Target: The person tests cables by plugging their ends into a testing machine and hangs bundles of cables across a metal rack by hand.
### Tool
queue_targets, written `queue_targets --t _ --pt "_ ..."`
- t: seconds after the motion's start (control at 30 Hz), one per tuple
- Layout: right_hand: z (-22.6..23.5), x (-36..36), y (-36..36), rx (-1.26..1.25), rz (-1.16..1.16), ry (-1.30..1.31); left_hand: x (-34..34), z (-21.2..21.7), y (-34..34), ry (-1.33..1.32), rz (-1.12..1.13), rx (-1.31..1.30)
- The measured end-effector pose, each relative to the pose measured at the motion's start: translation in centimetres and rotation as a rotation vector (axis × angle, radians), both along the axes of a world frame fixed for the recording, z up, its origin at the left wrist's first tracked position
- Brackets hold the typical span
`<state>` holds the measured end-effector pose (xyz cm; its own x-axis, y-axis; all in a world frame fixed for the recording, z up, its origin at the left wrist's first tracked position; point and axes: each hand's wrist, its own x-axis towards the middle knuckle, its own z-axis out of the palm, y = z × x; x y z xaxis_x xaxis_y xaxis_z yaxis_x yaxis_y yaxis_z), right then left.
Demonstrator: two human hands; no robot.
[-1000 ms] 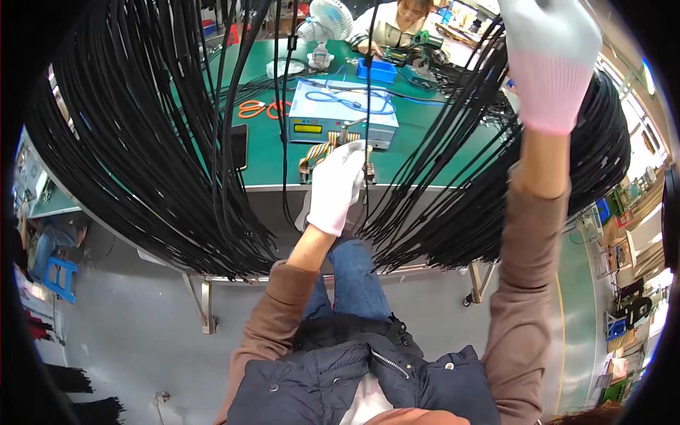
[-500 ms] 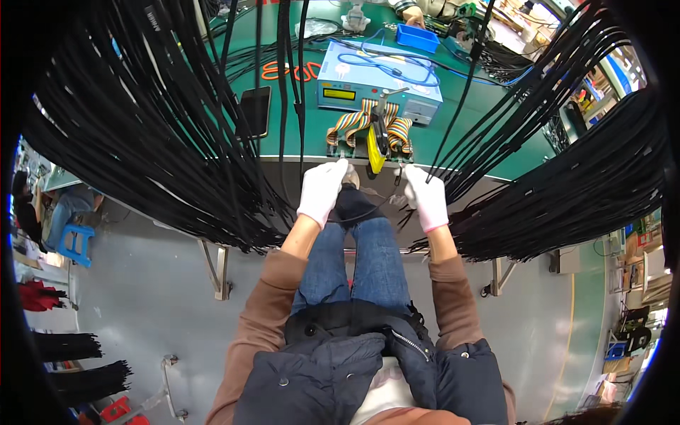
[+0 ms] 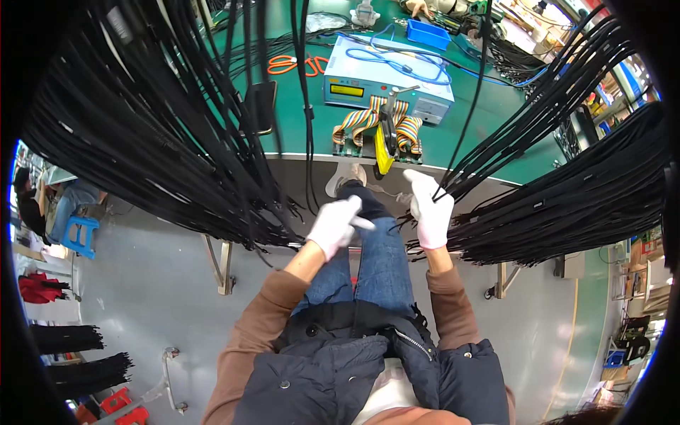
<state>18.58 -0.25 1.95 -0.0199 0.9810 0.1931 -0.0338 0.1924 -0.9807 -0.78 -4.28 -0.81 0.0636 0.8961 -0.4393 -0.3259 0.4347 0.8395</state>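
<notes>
Left hand (image 3: 333,225) had dropped lower, fingers parted; right hand (image 3: 431,216) — grip unclear — was beside black cables (image 3: 567,204), likely light, bendy, best pinched near their ends.

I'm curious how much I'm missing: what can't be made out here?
Head view:
Black cables: upper ends, cut off by the top edge.
Phone: partly hidden behind those cables.
Right hand: whether it grips a cable, too small to tell.
Co-worker's hand: owner's head, beyond top edge.
</notes>
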Motion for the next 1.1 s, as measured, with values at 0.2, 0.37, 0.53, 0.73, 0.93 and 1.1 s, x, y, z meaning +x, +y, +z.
queue_targets --t 0.2,0.37,0.53,0.73,0.93,1.1 --pt "0.1 -1.3 -6.4 0.079 0.357 -0.190 5.7 -10.5 1.1 -0.485 0.175 -0.255" --pt "3.9 1.3 -10.2 0.172 0.789 -0.395 4.3 -6.3 0.2 -0.319 0.098 -0.028" --pt "0.7 2.6 -6.1 0.634 0.396 -0.935 4.1 -4.8 -0.9 -0.066 0.053 0.245" --pt "-3.0 -0.3 -2.0 -0.030 0.205 -0.372 4.8 -4.9 -1.4 0.304 0.053 0.535" --pt "-3.5 -1.7 -0.6 -0.123 0.333 -0.240 4.2 -4.0 -1.8 0.394 0.102 0.409" --pt "-3.3 -1.6 -0.4 -0.293 0.320 -0.059 3.8 -3.6 -1.0 0.597 0.183 0.490"
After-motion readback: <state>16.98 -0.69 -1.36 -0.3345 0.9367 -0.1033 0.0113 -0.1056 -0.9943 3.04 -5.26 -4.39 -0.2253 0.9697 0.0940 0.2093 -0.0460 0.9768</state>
